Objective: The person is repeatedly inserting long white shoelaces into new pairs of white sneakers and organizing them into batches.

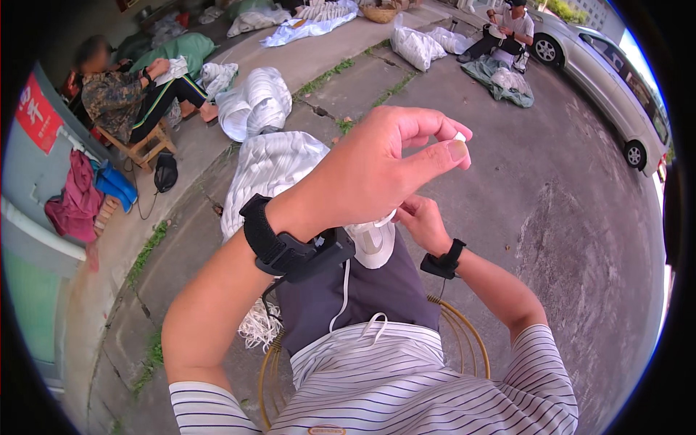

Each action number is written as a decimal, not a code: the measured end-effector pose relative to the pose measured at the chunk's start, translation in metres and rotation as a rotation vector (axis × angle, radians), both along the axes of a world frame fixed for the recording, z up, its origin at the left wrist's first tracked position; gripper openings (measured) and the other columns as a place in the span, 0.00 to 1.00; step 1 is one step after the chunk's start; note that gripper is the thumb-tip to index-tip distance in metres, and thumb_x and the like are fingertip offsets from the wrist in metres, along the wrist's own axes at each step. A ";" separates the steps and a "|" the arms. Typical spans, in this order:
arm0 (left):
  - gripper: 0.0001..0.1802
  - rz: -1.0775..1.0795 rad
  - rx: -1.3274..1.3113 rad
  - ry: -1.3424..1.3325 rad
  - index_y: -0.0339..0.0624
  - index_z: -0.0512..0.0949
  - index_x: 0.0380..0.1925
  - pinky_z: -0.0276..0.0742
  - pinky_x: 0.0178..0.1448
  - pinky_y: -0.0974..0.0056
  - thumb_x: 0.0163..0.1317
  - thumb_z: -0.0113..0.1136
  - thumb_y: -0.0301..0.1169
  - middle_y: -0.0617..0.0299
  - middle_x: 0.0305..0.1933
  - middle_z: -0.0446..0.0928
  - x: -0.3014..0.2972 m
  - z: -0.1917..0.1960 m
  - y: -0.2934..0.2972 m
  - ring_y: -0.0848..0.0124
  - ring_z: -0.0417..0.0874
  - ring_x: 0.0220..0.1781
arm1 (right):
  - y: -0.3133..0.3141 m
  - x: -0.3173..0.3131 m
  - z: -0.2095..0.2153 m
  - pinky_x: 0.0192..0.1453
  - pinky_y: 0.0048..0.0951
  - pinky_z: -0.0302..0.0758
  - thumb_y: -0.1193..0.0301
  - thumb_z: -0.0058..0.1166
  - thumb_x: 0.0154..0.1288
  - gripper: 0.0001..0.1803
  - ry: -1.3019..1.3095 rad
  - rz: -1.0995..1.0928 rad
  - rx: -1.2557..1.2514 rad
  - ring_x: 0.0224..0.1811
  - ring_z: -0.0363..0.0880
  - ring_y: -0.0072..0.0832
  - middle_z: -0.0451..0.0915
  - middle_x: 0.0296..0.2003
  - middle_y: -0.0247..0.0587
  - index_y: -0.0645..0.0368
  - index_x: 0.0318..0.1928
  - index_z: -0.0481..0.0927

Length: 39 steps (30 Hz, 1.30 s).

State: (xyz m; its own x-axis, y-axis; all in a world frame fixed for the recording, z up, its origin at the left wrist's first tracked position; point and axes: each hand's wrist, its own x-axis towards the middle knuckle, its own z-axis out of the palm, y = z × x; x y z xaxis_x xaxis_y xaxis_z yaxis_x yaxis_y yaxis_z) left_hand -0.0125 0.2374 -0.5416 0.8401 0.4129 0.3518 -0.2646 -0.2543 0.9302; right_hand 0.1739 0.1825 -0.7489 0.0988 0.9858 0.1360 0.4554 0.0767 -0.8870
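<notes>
My left hand (377, 163) is raised in front of my chest, thumb and forefinger pinched on the end of a white shoelace (460, 136). Only a small white tip shows between those fingers. Below it, a white shoe (375, 246) rests on my lap over dark trousers, its upper part hidden by my left hand and wrist. My right hand (426, 223) is closed at the shoe's right edge, where a short curve of white lace shows; some of its fingers are covered. A loose pile of white laces (259, 324) lies beside my left thigh.
Plastic bags of white pieces (272, 163) stand ahead of my knees. At the left a person (119, 94) sits on a wooden stool (145, 141); another person (511, 32) sits far right near a silver car (602, 69). A round-framed chair (464, 326) is under me.
</notes>
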 end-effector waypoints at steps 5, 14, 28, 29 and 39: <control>0.16 0.073 0.057 -0.054 0.31 0.81 0.43 0.76 0.52 0.69 0.70 0.58 0.36 0.60 0.41 0.84 0.013 0.014 0.003 0.76 0.82 0.45 | 0.002 -0.014 -0.022 0.36 0.35 0.77 0.73 0.58 0.63 0.08 -0.064 -0.080 0.046 0.28 0.83 0.36 0.83 0.28 0.50 0.64 0.40 0.84; 0.15 0.057 0.070 -0.139 0.33 0.82 0.39 0.76 0.52 0.69 0.69 0.59 0.37 0.61 0.39 0.85 0.030 0.010 0.005 0.77 0.82 0.44 | 0.001 -0.017 -0.010 0.36 0.42 0.77 0.74 0.58 0.61 0.05 -0.293 -0.070 0.197 0.31 0.82 0.47 0.81 0.29 0.50 0.62 0.34 0.82; 0.17 0.515 0.429 0.689 0.33 0.80 0.27 0.76 0.41 0.51 0.63 0.57 0.38 0.45 0.26 0.80 0.027 -0.103 0.060 0.48 0.83 0.34 | 0.003 -0.013 -0.023 0.38 0.36 0.78 0.65 0.59 0.63 0.12 -0.083 -0.153 -0.134 0.34 0.85 0.37 0.84 0.36 0.45 0.61 0.39 0.85; 0.15 0.548 0.379 0.755 0.33 0.80 0.29 0.76 0.43 0.51 0.63 0.57 0.37 0.46 0.28 0.81 0.021 -0.126 0.063 0.48 0.83 0.35 | 0.002 -0.014 -0.023 0.42 0.37 0.77 0.65 0.58 0.64 0.16 -0.111 -0.135 0.021 0.39 0.84 0.38 0.83 0.43 0.52 0.64 0.46 0.83; 0.09 0.437 -0.294 0.659 0.36 0.79 0.33 0.75 0.24 0.70 0.67 0.57 0.32 0.62 0.27 0.81 0.015 -0.200 0.074 0.77 0.79 0.22 | 0.018 -0.006 -0.058 0.56 0.31 0.72 0.64 0.51 0.70 0.38 0.164 -0.038 -0.176 0.48 0.78 0.32 0.78 0.48 0.49 0.67 0.74 0.53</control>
State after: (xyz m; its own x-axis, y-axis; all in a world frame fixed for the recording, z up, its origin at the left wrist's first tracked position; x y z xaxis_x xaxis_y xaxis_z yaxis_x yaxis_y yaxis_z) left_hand 0.0027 0.3113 -0.7412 0.5788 0.7469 -0.3274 0.4218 0.0695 0.9040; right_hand 0.1684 0.2003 -0.8067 0.1427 0.9880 -0.0587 0.3038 -0.1002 -0.9474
